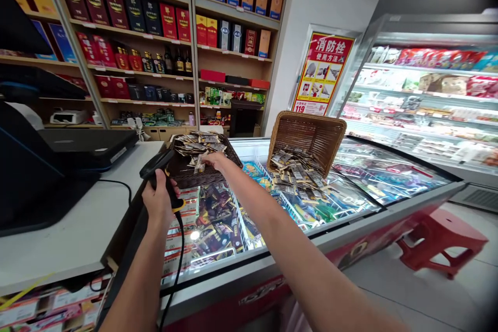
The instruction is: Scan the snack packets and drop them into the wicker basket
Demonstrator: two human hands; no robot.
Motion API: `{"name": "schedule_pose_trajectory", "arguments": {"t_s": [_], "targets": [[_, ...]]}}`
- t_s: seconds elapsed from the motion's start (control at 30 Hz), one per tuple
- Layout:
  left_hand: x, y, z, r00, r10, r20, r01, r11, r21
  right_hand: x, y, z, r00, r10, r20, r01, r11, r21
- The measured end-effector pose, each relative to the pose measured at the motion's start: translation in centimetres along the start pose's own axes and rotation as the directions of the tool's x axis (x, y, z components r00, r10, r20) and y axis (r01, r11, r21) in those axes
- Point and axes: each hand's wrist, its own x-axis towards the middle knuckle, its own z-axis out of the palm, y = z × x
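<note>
My left hand [156, 201] is wrapped round the handle of a black handheld barcode scanner [157, 162], whose cable hangs down in front of the freezer. My right hand [217, 160] pinches a small snack packet [199, 165] over the near side of a dark woven basket [190, 180]. Many similar packets [202, 140] lie heaped in that basket, just beyond my fingers. To the right, a brown wicker basket [339, 132] is tipped on its side, with more small packets [298, 172] spilling from it onto the freezer's glass top.
Under both baskets stands a glass-topped chest freezer [218, 264]. A white counter [58, 254] with a black checkout machine [35, 166] is at the left. Shelves of boxed bottles line the back wall. A red plastic stool [443, 238] stands on the floor at right, near a lit refrigerated display [428, 88].
</note>
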Motion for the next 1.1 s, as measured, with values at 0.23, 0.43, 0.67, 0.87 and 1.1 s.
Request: {"name": "schedule_pose_trajectory", "arguments": {"t_s": [0.23, 0.43, 0.67, 0.87, 1.1], "targets": [[-0.6, -0.1, 0.6, 0.994, -0.003, 0.112, -0.003, 0.999, 0.046, -6.1, -4.1, -9.9, 0.978, 0.177, -0.107, -0.089, 0.828, 0.553], [-1.1, -0.4, 1.1, 0.961, -0.03, 0.273, 0.001, 0.994, 0.107, -11.8, -1.7, -15.3, 0.996, -0.086, -0.033, 0.092, 0.911, 0.402], [-1.9, -0.9, 1.1, 0.806, -0.189, 0.561, 0.018, 0.955, 0.295, -13.4, 0.4, -19.4, 0.989, -0.147, 0.006, 0.145, 0.972, -0.185], [-2.1, -1.7, 1.0, 0.722, -0.251, 0.645, 0.026, 0.941, 0.338, -13.9, -0.3, -21.3, 0.987, -0.062, 0.148, 0.103, 0.952, -0.288], [-1.9, -1.8, 0.7, 0.689, -0.235, 0.686, -0.029, 0.936, 0.351, -13.1, 0.3, -21.3, 0.985, -0.131, -0.11, 0.127, 0.991, -0.047]]}}
